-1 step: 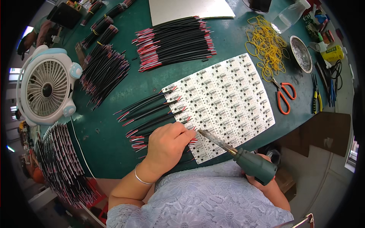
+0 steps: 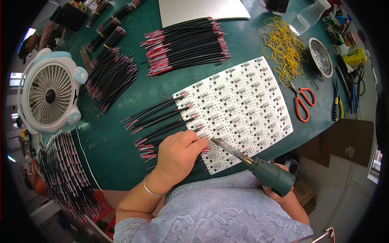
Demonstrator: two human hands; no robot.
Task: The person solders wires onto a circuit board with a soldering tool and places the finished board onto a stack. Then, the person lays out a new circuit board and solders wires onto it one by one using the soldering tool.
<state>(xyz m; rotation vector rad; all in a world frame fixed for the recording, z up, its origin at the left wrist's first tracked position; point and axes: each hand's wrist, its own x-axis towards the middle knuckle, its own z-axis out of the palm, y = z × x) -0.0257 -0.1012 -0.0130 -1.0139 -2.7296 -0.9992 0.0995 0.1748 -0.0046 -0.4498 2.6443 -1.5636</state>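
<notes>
A white sheet of circuit boards [image 2: 243, 101] lies on the bench in front of me, its rows packed with small dark and silvery parts. Black-sleeved cables [image 2: 156, 109] with red and white ends run along its left edge, several with their tips on the boards. My left hand [image 2: 178, 152] is closed in a pinch on a cable end at that edge; the fingertips partly cover it. From the right, my right hand [image 2: 279, 182] grips a soldering iron [image 2: 271, 176] with a dark green handle, most fingers hidden behind it. The iron's tip touches or nearly touches the boards beside my left fingertips.
Beyond the boards lies a stack of cables [image 2: 190, 46]; another pile [image 2: 111, 79] sits left, near a fan [image 2: 49, 95]. Yellow rubber bands [image 2: 279, 44], a metal bowl [image 2: 320, 58], orange-handled scissors [image 2: 302, 103] and pliers [image 2: 337, 103] are at right. Finished-looking strips [image 2: 69, 170] hang at lower left.
</notes>
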